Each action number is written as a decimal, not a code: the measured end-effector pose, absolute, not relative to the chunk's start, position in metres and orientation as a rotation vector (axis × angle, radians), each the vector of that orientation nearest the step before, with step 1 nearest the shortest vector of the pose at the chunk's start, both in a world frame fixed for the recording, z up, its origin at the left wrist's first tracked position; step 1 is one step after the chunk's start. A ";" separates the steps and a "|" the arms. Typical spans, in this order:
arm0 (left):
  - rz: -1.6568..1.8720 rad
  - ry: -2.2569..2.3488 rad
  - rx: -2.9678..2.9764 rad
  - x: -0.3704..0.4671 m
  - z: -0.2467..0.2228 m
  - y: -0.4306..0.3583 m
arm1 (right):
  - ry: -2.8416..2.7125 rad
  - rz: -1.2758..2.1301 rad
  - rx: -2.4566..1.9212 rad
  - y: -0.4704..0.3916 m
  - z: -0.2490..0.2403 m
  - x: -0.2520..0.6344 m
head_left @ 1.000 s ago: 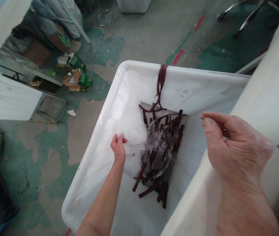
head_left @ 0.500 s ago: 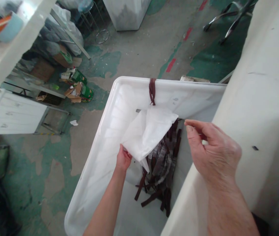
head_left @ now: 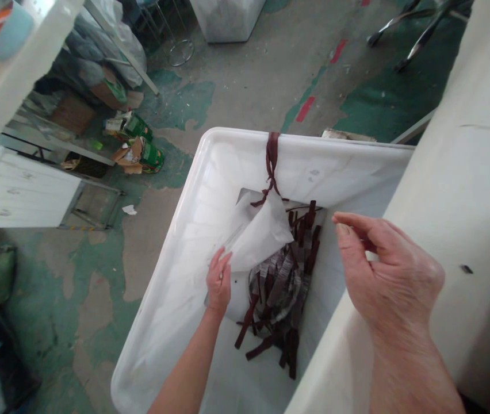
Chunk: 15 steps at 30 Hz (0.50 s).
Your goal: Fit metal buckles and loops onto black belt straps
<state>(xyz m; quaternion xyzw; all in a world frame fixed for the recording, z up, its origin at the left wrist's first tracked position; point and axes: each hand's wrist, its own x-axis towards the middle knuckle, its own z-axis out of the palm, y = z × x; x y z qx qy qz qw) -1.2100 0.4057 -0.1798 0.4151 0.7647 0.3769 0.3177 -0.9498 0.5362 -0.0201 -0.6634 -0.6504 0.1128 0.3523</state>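
Observation:
My left hand [head_left: 219, 284] reaches into a deep white plastic bin [head_left: 171, 236]. Its fingers are stretched out at the near left edge of a thin white sheet [head_left: 257, 238], without a visible grip on it. The sheet, folded and creased, partly covers a pile of dark brown strips [head_left: 277, 287] in the bin. A brown fabric tie [head_left: 272, 155] loops over the bin's far rim and hangs inside. My right hand [head_left: 391, 282] is above the edge of a white tabletop, thumb and forefinger pinched; whatever may be between them is too small to make out.
The white tabletop [head_left: 478, 190] overlaps the bin's right side. At upper left a table [head_left: 33, 75] carries an orange and blue item. Green boxes [head_left: 152, 155] stand on the worn floor [head_left: 154, 230]. Chair legs [head_left: 417, 43] show at upper right.
The white sheet has sunk lower over the strips, and my left hand's fingers have straightened from their grip on it. My right hand remains pinched. The view has shifted slightly.

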 end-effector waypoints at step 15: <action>0.608 1.424 1.607 -1.170 -0.157 0.311 | -1.708 0.284 -1.761 0.536 -0.019 -0.950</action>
